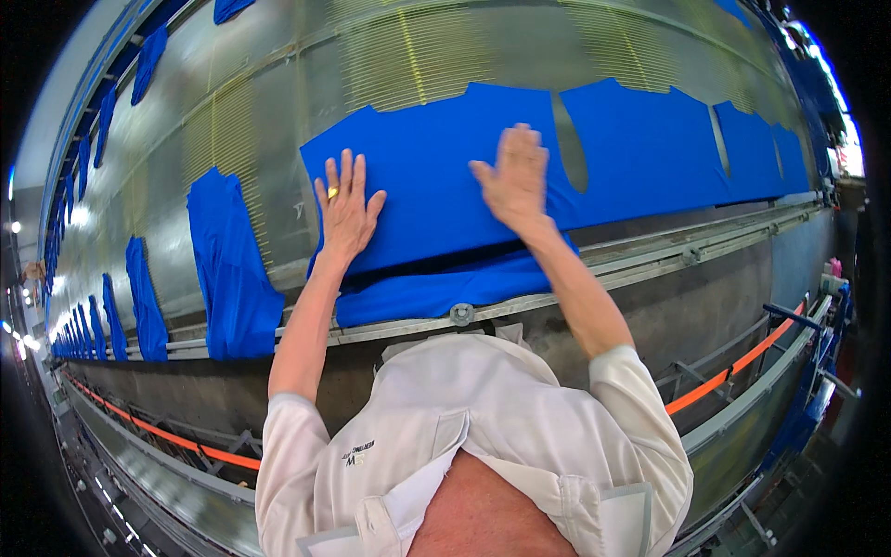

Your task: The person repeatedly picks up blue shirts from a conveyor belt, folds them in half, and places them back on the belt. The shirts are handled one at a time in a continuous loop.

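A blue fabric panel (429, 167), shaped like a cut garment piece, lies spread on the long table in front of me. My left hand (348, 209), with a yellow ring on one finger, rests flat on the panel's left edge, fingers apart. On its right part lies my right hand (516, 181), palm down and stretched out, slightly blurred. Neither hand grips anything. The panel's near part bends into a dark fold, and a lower blue flap (445, 290) hangs over the metal rail at the table's near edge.
Flat blue panels (640, 153) continue along the table to the right. At the left, a bunched blue piece (227, 265) and several narrower ones hang over the near rail (664, 260). Yellow line patterns (413, 56) mark the shiny tabletop (278, 121). An orange bar (733, 367) runs behind me.
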Demonstrator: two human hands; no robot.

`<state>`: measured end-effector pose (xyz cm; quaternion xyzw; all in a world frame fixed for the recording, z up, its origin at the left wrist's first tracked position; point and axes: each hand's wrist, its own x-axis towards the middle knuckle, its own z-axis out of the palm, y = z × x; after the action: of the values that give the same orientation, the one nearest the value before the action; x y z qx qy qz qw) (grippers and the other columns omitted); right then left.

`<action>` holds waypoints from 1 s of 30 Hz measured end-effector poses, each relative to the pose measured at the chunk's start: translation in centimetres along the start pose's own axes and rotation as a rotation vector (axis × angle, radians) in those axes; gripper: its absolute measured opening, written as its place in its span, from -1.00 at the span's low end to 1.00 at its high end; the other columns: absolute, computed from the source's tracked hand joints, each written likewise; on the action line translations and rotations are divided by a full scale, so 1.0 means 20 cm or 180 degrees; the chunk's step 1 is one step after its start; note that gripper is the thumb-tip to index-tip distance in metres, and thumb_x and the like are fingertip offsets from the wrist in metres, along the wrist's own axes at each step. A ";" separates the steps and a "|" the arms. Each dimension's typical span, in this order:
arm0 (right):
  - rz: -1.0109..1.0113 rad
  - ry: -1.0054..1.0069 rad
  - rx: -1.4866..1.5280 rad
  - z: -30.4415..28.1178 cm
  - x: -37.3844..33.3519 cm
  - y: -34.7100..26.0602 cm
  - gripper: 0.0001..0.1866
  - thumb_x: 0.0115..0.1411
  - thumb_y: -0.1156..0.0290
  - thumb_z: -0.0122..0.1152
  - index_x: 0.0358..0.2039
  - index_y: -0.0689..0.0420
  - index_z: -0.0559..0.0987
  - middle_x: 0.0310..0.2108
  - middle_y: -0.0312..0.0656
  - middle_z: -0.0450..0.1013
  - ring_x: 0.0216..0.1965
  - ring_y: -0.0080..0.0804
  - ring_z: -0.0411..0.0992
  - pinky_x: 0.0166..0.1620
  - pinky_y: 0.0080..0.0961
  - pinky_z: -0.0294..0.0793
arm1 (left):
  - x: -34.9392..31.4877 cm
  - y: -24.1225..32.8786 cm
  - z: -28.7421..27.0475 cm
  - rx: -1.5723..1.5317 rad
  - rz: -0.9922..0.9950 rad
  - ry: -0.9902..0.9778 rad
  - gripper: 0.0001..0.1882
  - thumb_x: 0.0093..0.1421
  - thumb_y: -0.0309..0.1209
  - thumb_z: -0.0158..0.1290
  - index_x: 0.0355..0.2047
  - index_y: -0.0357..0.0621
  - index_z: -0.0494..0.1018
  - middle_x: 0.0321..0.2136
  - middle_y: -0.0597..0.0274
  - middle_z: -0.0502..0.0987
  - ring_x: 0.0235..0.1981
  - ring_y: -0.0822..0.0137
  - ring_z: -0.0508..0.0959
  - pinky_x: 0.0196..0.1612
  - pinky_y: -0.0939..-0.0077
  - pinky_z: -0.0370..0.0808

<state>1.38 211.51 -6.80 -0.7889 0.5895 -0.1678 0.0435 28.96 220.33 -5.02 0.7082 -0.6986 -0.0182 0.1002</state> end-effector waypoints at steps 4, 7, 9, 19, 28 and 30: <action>0.0078 -0.0027 0.0229 0.15 0.03 -0.20 -0.03 0.19 -0.20 -0.02 0.29 0.41 0.04 0.36 0.23 -0.17 0.39 0.18 -0.27 0.35 0.11 -0.35 | 0.17 0.06 0.11 0.0246 0.0383 -0.0249 -0.29 0.29 0.08 -0.19 0.35 0.06 0.02 0.39 0.20 -0.11 0.41 -0.02 -0.25 0.33 -0.21 -0.27; 0.0349 -0.0213 0.0081 0.09 -0.11 -0.16 -0.01 0.18 -0.20 0.01 0.29 0.41 0.02 0.36 0.24 -0.18 0.39 0.19 -0.29 0.35 0.13 -0.36 | 0.11 0.09 0.10 0.0262 0.0744 -0.0433 -0.27 0.27 0.11 -0.17 0.35 0.06 0.03 0.39 0.21 -0.12 0.41 0.00 -0.26 0.34 -0.19 -0.29; 0.0571 -0.0309 -0.0087 0.00 -0.27 -0.06 -0.01 0.18 -0.20 0.01 0.30 0.41 0.02 0.36 0.25 -0.19 0.39 0.21 -0.28 0.34 0.14 -0.34 | 0.03 0.13 0.06 0.0169 0.1033 -0.0604 -0.25 0.24 0.11 -0.12 0.34 0.07 0.05 0.39 0.22 -0.10 0.41 0.02 -0.26 0.35 -0.16 -0.31; 0.0992 -0.1187 -0.0303 -0.36 -0.55 0.12 0.00 0.20 -0.16 0.02 0.28 0.49 -0.02 0.33 0.34 -0.17 0.36 0.32 -0.25 0.32 0.18 -0.28 | -0.19 0.23 -0.01 -0.0332 0.1915 -0.1168 -0.24 0.18 0.08 -0.02 0.33 0.12 0.09 0.39 0.17 -0.09 0.41 0.00 -0.23 0.36 -0.12 -0.35; -0.0101 -0.0474 -0.0262 -0.14 -0.27 0.25 -0.15 0.26 -0.08 -0.02 0.29 0.37 0.07 0.36 0.16 -0.10 0.38 0.10 -0.15 0.34 0.10 -0.22 | 0.01 0.61 0.11 -0.0533 0.1921 -0.0729 -0.30 0.25 0.05 -0.09 0.32 0.06 0.11 0.37 0.16 -0.02 0.39 0.00 -0.13 0.35 -0.16 -0.21; 0.0009 -0.0550 -0.0211 -0.20 -0.29 0.22 -0.21 0.23 -0.06 0.04 0.26 0.30 0.20 0.31 0.17 0.05 0.36 0.05 -0.07 0.33 0.05 -0.14 | -0.12 0.59 0.07 -0.0853 0.2025 -0.1005 -0.35 0.26 -0.01 -0.07 0.28 -0.02 0.17 0.33 0.10 0.07 0.37 -0.02 -0.03 0.34 -0.12 -0.13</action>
<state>-5.33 216.21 -5.42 -0.8006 0.5899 -0.0794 0.0683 17.04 222.42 -4.68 0.4251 -0.8818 -0.1862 0.0837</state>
